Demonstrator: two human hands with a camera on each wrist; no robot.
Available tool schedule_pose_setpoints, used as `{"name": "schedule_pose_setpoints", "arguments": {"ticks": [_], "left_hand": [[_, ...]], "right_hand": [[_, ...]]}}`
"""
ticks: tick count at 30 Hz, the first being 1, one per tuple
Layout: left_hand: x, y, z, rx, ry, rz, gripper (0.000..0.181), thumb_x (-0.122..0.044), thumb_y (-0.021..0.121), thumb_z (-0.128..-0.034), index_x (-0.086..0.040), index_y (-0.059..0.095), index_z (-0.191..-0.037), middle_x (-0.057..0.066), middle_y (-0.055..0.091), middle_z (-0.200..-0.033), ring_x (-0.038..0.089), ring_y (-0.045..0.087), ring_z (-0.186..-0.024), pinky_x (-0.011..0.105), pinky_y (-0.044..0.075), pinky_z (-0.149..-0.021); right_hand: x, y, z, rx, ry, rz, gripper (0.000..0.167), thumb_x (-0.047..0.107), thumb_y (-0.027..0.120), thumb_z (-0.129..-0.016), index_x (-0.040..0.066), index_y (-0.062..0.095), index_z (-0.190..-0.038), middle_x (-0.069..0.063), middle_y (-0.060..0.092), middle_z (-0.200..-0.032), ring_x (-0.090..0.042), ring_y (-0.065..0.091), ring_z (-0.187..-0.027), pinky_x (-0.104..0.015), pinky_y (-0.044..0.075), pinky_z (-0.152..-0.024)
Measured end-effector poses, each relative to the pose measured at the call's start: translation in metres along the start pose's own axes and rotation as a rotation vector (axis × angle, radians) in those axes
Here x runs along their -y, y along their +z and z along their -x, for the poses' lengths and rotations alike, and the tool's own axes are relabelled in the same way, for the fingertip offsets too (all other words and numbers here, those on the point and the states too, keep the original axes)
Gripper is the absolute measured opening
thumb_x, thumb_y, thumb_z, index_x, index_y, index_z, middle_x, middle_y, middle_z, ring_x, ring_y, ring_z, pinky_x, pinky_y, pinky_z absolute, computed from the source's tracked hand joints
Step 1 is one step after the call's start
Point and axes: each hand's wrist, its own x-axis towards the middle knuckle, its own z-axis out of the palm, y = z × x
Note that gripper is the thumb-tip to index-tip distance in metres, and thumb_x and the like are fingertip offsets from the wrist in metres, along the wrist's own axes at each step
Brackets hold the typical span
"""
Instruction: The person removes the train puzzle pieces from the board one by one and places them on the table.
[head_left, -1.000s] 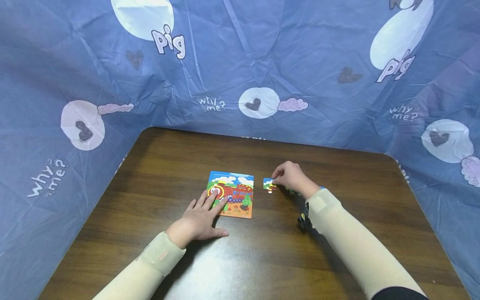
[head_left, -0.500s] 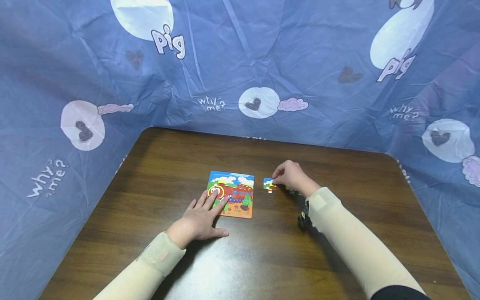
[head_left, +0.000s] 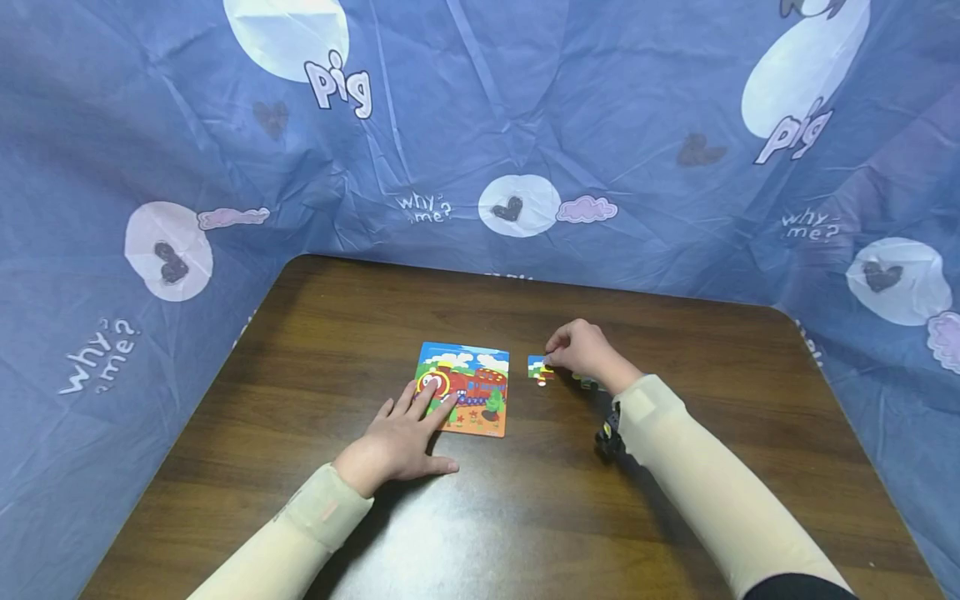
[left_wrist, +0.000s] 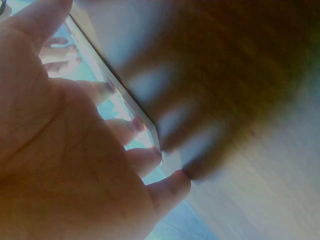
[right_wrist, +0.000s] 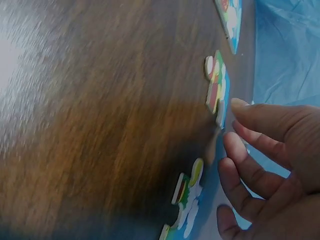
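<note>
Fingers spread, my left hand [head_left: 393,442] rests on the lower left of a square train picture puzzle [head_left: 480,375]. The left wrist view shows the palm of my left hand [left_wrist: 75,145] with the fingertips at the puzzle's edge. To the right of the puzzle, a small jigsaw piece [head_left: 536,368] lies on the table. My right hand [head_left: 588,354] pinches the right end of this piece. In the right wrist view, the thumb and curled fingers of my right hand [right_wrist: 270,160] are at the end of the piece [right_wrist: 216,85].
More joined-looking pieces [right_wrist: 189,202] lie by my right hand, partly hidden by it in the head view. The wooden table [head_left: 375,308] has blue printed cloth [head_left: 420,125] behind it and at both sides. A dark device [head_left: 609,435] is at my right wrist.
</note>
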Motion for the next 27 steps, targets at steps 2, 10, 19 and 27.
{"name": "schedule_pose_setpoints", "arguments": {"ticks": [2,10,19,27], "left_hand": [[0.000,0.000,0.000,0.000,-0.001,-0.001,0.099,-0.070,0.064,-0.0882,-0.021,0.024,-0.164,0.014,0.011,-0.168,0.040,0.007,-0.152,0.059,0.018,-0.116],[0.000,0.000,0.001,-0.007,0.003,0.011,0.099,-0.069,0.065,-0.0880,-0.020,0.025,-0.164,0.015,0.011,-0.168,0.041,0.006,-0.152,0.060,0.017,-0.116],[0.002,-0.002,-0.001,-0.084,0.057,0.037,0.092,-0.065,0.066,-0.0901,-0.016,0.034,-0.161,0.019,0.020,-0.165,0.047,0.015,-0.149,0.061,0.025,-0.113],[0.001,-0.003,-0.005,-0.173,0.094,0.029,0.083,-0.061,0.069,-0.0901,-0.014,0.046,-0.155,0.021,0.035,-0.156,0.047,0.032,-0.141,0.059,0.038,-0.105]], "right_hand": [[0.002,-0.001,0.001,-0.007,-0.006,-0.010,0.010,0.015,0.077,-0.091,0.005,0.078,-0.093,-0.004,0.071,-0.085,-0.023,0.063,-0.079,-0.033,0.055,-0.061],[0.008,0.003,0.004,-0.026,-0.042,-0.023,0.014,0.019,0.071,-0.098,0.007,0.078,-0.095,-0.003,0.071,-0.087,-0.019,0.059,-0.070,-0.037,0.050,-0.065],[0.023,0.015,0.011,-0.061,-0.163,-0.054,0.013,0.017,0.070,-0.098,0.007,0.078,-0.094,0.000,0.069,-0.080,-0.018,0.060,-0.066,-0.038,0.051,-0.064],[0.033,0.033,0.016,-0.023,-0.186,-0.053,0.008,0.016,0.073,-0.096,0.012,0.078,-0.092,0.004,0.068,-0.080,-0.015,0.060,-0.070,-0.035,0.051,-0.066]]}}
